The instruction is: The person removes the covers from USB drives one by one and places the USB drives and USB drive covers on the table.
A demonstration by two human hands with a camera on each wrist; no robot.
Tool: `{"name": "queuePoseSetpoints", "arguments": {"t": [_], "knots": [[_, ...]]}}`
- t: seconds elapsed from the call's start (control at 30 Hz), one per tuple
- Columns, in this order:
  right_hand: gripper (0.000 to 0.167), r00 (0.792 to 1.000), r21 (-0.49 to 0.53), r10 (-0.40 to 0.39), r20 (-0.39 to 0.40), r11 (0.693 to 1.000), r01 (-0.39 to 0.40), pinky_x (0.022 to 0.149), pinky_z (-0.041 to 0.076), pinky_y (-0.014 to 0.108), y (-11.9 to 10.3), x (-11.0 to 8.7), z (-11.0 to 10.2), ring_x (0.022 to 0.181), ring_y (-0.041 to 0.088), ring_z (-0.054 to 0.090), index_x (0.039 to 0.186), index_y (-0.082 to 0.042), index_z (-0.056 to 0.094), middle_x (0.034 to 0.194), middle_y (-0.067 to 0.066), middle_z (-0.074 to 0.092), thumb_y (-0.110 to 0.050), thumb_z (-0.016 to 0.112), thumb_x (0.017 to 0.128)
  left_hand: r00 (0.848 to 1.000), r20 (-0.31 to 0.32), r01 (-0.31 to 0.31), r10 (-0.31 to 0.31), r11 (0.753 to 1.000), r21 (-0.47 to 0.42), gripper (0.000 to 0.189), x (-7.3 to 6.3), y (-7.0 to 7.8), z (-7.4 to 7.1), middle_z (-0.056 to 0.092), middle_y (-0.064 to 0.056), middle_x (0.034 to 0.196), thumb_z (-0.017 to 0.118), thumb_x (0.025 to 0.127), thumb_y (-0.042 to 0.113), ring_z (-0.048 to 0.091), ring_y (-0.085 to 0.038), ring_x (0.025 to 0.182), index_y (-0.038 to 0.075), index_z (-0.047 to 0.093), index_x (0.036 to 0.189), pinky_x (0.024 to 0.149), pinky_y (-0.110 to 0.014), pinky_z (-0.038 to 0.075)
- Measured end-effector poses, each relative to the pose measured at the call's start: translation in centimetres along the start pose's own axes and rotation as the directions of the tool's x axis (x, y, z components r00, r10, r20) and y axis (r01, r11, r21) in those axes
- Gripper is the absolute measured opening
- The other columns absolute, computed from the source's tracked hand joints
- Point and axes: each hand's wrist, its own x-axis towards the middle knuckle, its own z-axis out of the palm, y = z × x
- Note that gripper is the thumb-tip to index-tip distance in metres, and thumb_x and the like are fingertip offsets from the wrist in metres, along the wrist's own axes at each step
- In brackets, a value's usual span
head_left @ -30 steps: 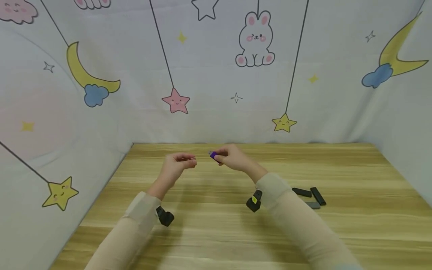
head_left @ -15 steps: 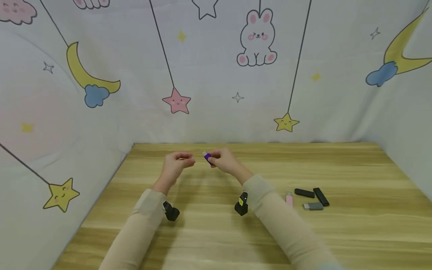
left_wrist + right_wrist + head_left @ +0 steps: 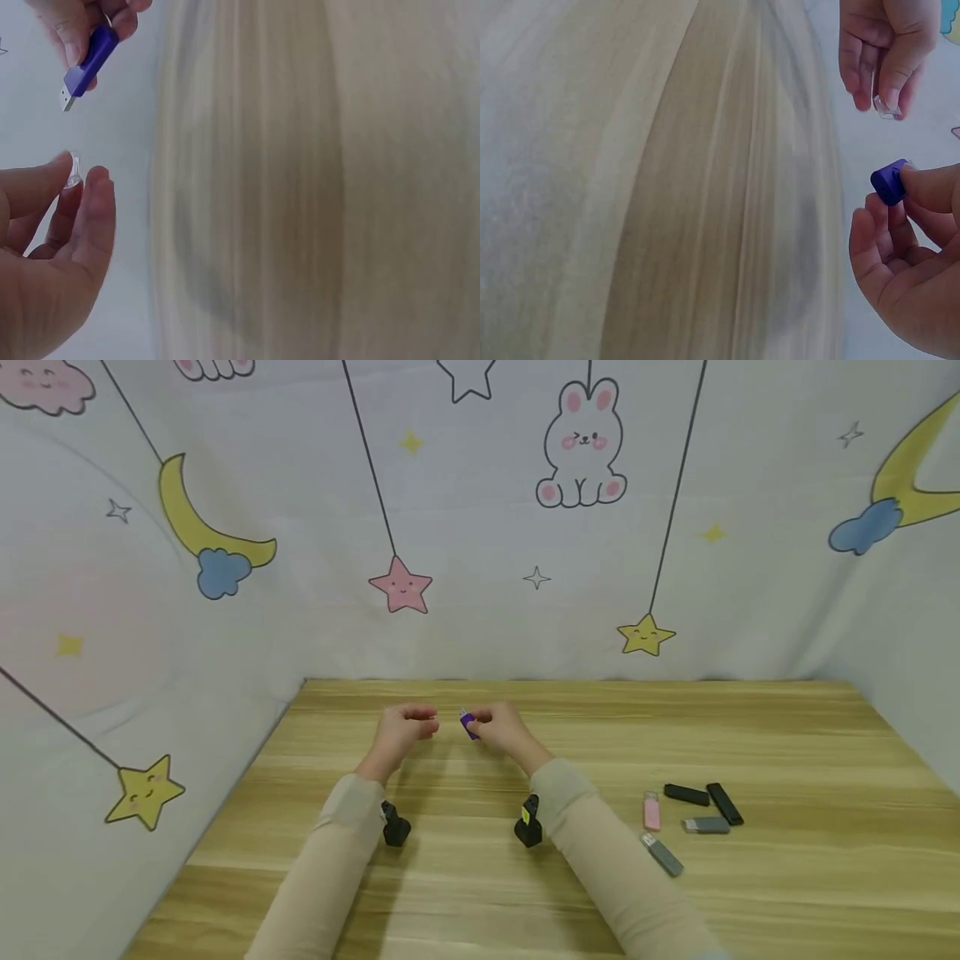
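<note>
My right hand [image 3: 504, 731] pinches a purple USB flash drive [image 3: 468, 724] between thumb and fingers. In the left wrist view the drive's metal plug [image 3: 67, 98] is bare and points toward my left hand. A small clear plastic cap [image 3: 73, 171] is pinched by the thumb and fingertips of my left hand [image 3: 401, 735]. Seen from the right wrist, the clear cap [image 3: 886, 109] sits just across a short gap from the purple drive [image 3: 889, 182]. Both hands are raised over the far part of the wooden table.
To the right on the table [image 3: 787, 902] lie a pink USB drive [image 3: 652, 812], two grey USB drives [image 3: 707, 826] and two black sticks [image 3: 686, 794]. A white patterned cloth [image 3: 480, 527] stands behind and at the sides.
My right hand has moved left with the purple drive, narrowing the gap to my left hand. Its forearm has swung left, uncovering the pink drive and a grey one. The head view has shifted slightly.
</note>
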Motion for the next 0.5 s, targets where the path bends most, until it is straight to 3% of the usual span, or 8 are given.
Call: {"name": "queuePoseSetpoints", "arguments": {"t": [0.1,0.33,0.5], "knots": [[0.026,1.0,-0.051,-0.002,-0.016,0.999,0.001,0.077,0.055,0.028,0.4,0.0,0.0,0.096,0.025,0.065,0.116,0.003,0.067,0.11,0.018,0.068,-0.01,0.061,0.094,1.0,-0.012,0.012,-0.012,0.999,0.029,0.03,0.5,-0.4,0.2,0.064,-0.022,0.115,0.064,0.09,0.0,0.064,-0.014,0.083,-0.009,0.062,0.118,0.075,-0.025,0.054],[0.024,1.0,0.037,0.021,0.008,0.999,-0.021,0.077,0.054,0.029,0.8,-0.2,0.4,0.093,0.023,0.066,0.112,0.007,0.067,0.11,0.019,0.068,-0.005,0.063,0.092,0.999,-0.041,0.01,-0.005,0.993,0.115,0.019,1.2,-1.3,0.5,0.067,-0.014,0.096,0.068,0.086,-0.002,0.058,-0.011,0.073,-0.008,0.066,0.104,0.067,-0.021,0.049],[0.024,1.0,-0.023,0.002,0.009,1.0,-0.002,0.085,0.052,0.031,1.0,-0.2,0.9,0.1,0.024,0.063,0.112,0.005,0.068,0.111,0.017,0.068,-0.007,0.064,0.091,0.999,-0.025,-0.016,0.022,0.976,0.219,0.015,1.5,-1.6,0.5,0.068,-0.014,0.092,0.07,0.084,0.0,0.057,-0.015,0.075,-0.007,0.068,0.097,0.066,-0.022,0.047]]}}
